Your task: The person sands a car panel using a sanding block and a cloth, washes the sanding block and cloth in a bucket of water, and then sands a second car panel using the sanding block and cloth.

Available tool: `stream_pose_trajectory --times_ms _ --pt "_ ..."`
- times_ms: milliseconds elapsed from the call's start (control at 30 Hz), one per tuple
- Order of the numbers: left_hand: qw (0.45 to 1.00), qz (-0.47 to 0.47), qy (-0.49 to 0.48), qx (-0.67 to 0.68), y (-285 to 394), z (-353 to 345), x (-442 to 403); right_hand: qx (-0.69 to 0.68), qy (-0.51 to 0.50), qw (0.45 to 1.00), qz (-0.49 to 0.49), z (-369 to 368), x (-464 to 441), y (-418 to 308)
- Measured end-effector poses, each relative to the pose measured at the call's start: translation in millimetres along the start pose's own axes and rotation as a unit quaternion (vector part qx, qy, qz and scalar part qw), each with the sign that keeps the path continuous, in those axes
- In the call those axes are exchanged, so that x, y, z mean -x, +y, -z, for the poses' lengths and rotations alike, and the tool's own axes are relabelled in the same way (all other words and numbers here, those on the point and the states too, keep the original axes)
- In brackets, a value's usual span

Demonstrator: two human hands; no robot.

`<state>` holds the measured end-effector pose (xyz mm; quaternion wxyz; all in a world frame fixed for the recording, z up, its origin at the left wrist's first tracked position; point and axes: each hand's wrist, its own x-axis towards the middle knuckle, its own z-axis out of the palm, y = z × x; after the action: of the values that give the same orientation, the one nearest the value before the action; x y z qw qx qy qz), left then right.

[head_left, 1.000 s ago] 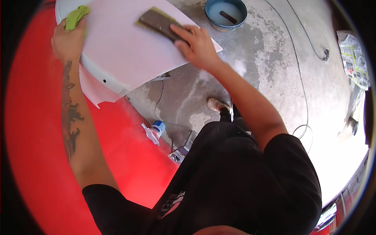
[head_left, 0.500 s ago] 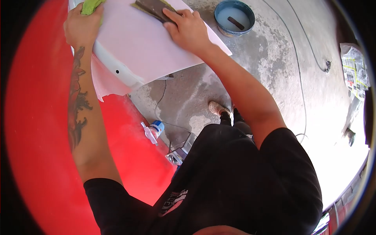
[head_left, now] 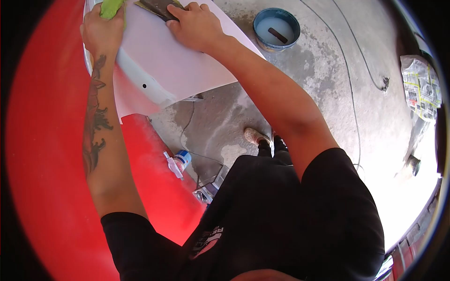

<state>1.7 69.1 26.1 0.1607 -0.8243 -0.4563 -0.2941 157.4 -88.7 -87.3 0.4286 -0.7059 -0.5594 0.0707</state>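
My left hand [head_left: 101, 35] is closed around a bright green cloth [head_left: 111, 8] at the upper left, over the edge of a white car panel [head_left: 159, 61]. My right hand [head_left: 198, 25] grips the end of a dark sanding block [head_left: 161, 8] that lies flat on the panel; a yellowish-green edge shows along its side. The top of the frame cuts off part of both the cloth and the block. Near the panel's lower rim is a small dark round hole [head_left: 144, 86]. Red car bodywork [head_left: 51, 140] extends down the left side.
A round tub [head_left: 276, 29] of cloudy water, with a dark bar [head_left: 277, 35] in it, stands on the concrete floor. A blue-labelled can [head_left: 182, 159] sits by the red bodywork. Cables [head_left: 349, 77] cross the floor. Patterned plastic sheeting [head_left: 422, 86] is at the far right.
My right hand has slid left across the panel with the sanding block, closer to my left hand. My left hand keeps its hold on the cloth. The view has shifted slightly.
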Motion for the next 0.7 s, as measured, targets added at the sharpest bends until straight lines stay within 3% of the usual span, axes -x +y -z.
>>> stream_pose_trajectory --times_ms 100,200,267,400,500,633,700 --pt "0.994 0.04 0.054 0.083 -3 -2 4 -0.074 -0.022 0.997 0.006 20 47 -14" --pt "0.928 0.196 0.1 0.3 1 0 11 -0.114 -0.006 0.992 0.047 45 115 -34" --pt "0.927 0.207 0.11 0.292 9 7 12 -0.126 -0.007 0.99 0.058 45 115 -35" --pt "0.916 0.195 0.153 0.315 5 3 15 -0.05 -0.039 0.998 0.003 -2 -23 -32" --pt "0.927 0.185 0.138 0.296 6 2 14 -0.043 -0.068 0.997 0.004 -11 -47 -31" --pt "0.965 0.141 0.088 0.205 -8 -4 11 -0.079 -0.038 0.994 0.061 49 96 -41" --pt "0.975 0.149 0.069 0.151 7 5 12 -0.063 -0.033 0.995 0.075 56 112 -40"
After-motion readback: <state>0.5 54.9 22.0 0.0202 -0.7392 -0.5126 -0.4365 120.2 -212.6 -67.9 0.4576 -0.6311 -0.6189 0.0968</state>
